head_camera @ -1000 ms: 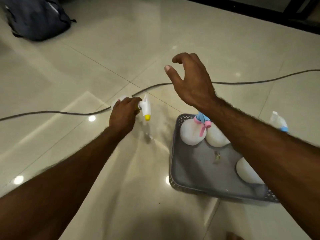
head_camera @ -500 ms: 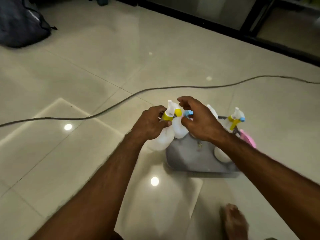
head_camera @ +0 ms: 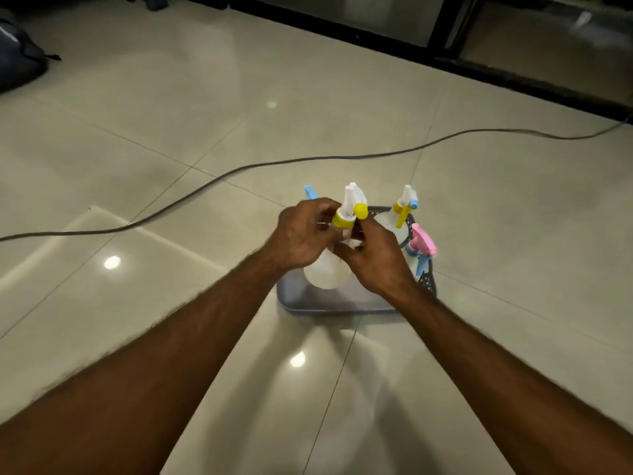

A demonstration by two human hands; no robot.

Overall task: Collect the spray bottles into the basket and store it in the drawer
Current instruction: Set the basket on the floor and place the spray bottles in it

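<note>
Where both forearms reach forward from the bottom edge, they meet above a grey basket (head_camera: 329,303) that sits on the glossy tiled floor (head_camera: 171,337). Left hand (head_camera: 301,238) is curled around the neck of a white spray bottle (head_camera: 327,272), fingers closed just under its yellow collar; the bottle stands roughly upright with its rounded base low in the basket's near-left part. Right hand (head_camera: 373,258) is closed in against the same bottle from the other side, thumb and fingers pressed near the collar and the yellow nozzle tip; whether it truly grips or only steadies cannot be told. A blue trigger piece (head_camera: 310,192) pokes up just behind the left hand's knuckles, its bottle hidden. Farther back on the right, a second white bottle with a yellow trigger (head_camera: 399,217) stands upright inside the basket. Beside it, at the right wall, a pink spray head (head_camera: 423,241) and a light blue one below it lean against the perforated side; their bodies are mostly hidden by the right wrist. Beyond the basket, a dark cable (head_camera: 239,171) runs across the tiles from the left edge to the far right. At the far left edge lies a dark bag (head_camera: 17,63), well apart. A dark strip with glass panels (head_camera: 394,25) borders the floor's far side.
</note>
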